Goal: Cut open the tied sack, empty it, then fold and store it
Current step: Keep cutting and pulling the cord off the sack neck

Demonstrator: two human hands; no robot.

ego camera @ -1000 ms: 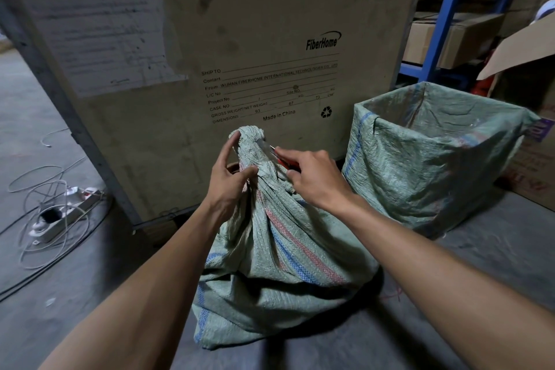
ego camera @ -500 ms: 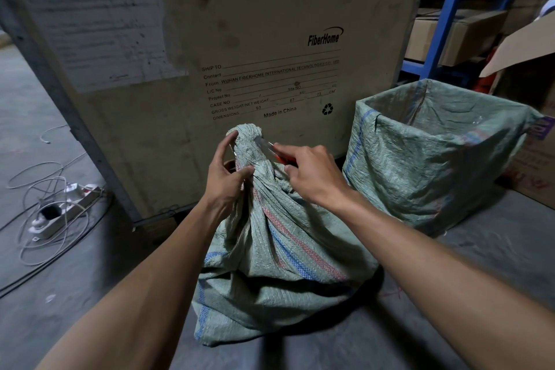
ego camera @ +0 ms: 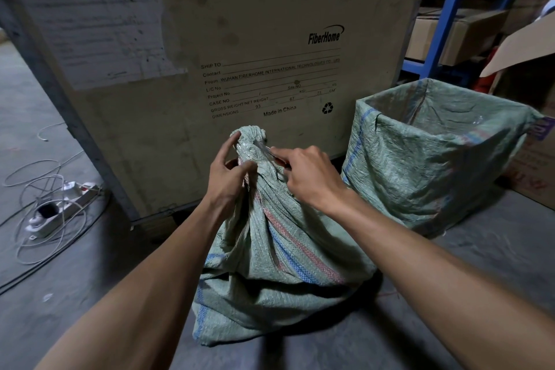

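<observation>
**Blade at the neck of a soft woven sack**

The sack [ego camera: 279, 255] sits on the concrete floor [ego camera: 60, 294] right in front of the person, slumped against the base of a large crate [ego camera: 225, 39]. It is green woven plastic with blue and red stripes, and it sags into deep folds, so it looks limp and floppy, with no stiffness of its own. How heavy it is cannot be told; the lower part bulges as if something loose lies inside. The weave looks slick, so a pinch on flat cloth would probably slip. The best place to take hold is the bunched neck [ego camera: 250, 141], where the cloth is gathered tight and the tie sits.

The left hand [ego camera: 229, 177] grips that gathered cloth just below the knot, thumb and fingers curled round it, forefinger reaching up the side. The right hand [ego camera: 309, 177] is closed round a small cutter [ego camera: 267, 152], its blade laid against the neck. The two hands are close together with only the neck between them. The blade works near the left fingers, so a slip is the risk here.

Just to the right stands a second sack [ego camera: 435, 153], open at the top and held square. Behind it rise blue shelves [ego camera: 444, 9] with boxes. On the floor to the left lies a power strip [ego camera: 60, 204] among loose cables.
</observation>
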